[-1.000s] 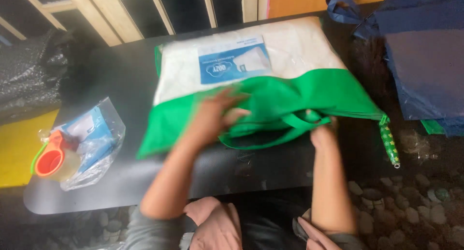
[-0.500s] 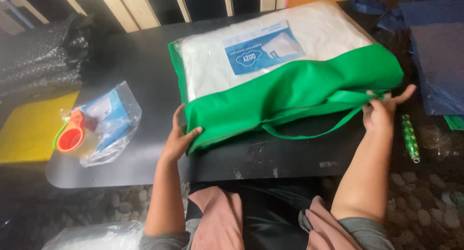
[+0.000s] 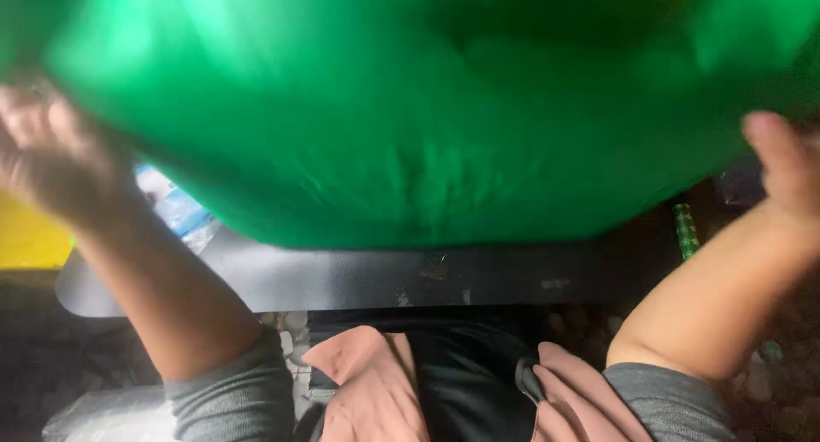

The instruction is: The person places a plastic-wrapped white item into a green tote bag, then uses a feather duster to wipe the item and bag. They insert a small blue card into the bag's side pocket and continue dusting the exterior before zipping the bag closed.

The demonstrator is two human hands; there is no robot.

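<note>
place: packing workbench | cues: dark tabletop (image 3: 342,275), green fabric bag (image 3: 410,109), pebble floor (image 3: 769,382)

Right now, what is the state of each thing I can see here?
Green fabric bag: lifted above the table, blurred, filling the view.
Left hand: at the bag's left edge; grip unclear.
Right hand: at the bag's right edge, thumb up.
Black table: near edge showing.
Clear plastic packet: mostly hidden.

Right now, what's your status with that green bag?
Left hand and right hand grip the green bag at its sides. Bag lifted, fills the view, blurred. Black table below.
</note>
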